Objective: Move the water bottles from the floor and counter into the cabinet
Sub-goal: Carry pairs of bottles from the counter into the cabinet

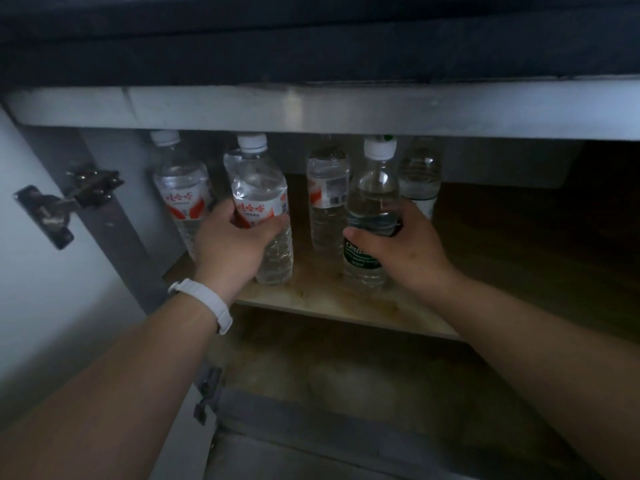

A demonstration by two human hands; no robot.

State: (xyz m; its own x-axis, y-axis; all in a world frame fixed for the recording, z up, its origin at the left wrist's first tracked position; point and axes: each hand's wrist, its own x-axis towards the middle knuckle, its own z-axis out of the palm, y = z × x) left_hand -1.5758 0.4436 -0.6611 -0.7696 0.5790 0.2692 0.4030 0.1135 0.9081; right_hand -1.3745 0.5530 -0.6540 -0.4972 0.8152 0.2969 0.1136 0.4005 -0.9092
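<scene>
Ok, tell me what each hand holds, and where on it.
Left hand grips the red-label bottle around its middle, at the label. Right hand grips the green-label bottle around its middle, over the label.

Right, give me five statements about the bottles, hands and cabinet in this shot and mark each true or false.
1. The left hand grips a clear plastic bottle with a red-and-white label. True.
2. The right hand holds a clear bottle with a dark green label. True.
3. Both held bottles lie on their sides on the wooden shelf. False: both stand upright on it.
4. A white wristband sits on the right wrist. False: it is on the left wrist.
5. The shelf behind the hands is bare. False: other bottles stand there, including a red-labelled bottle at the far left.
</scene>
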